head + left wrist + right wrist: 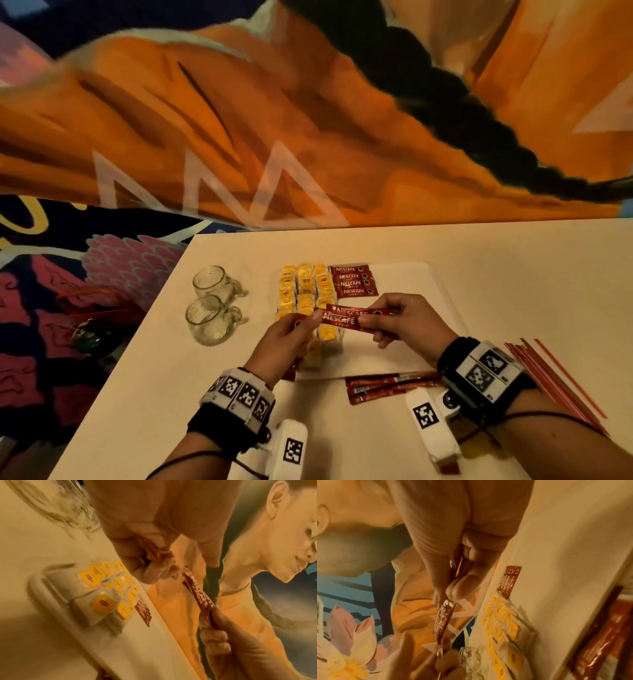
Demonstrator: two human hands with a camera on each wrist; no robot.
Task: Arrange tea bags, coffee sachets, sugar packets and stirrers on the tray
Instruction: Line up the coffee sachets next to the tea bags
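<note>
Both hands hold red Nescafe coffee sachets (346, 317) level above the white tray (414, 339). My left hand (294, 330) pinches their left end, my right hand (380, 320) pinches the right end. In the left wrist view the sachets (199, 596) run between the two hands, and in the right wrist view the sachets (444, 618) do too. Rows of yellow tea bags (305, 287) fill the tray's left part. Several coffee sachets (354, 284) lie in a stack beside them at the tray's back. More red sachets (387, 385) lie on the table before the tray.
Two glass mugs (214, 303) stand left of the tray on the white table (513, 274). Red stirrers (555, 377) lie at the right, near my right wrist. The table's left edge (137, 339) drops off to a patterned floor. A large painted wall rises behind.
</note>
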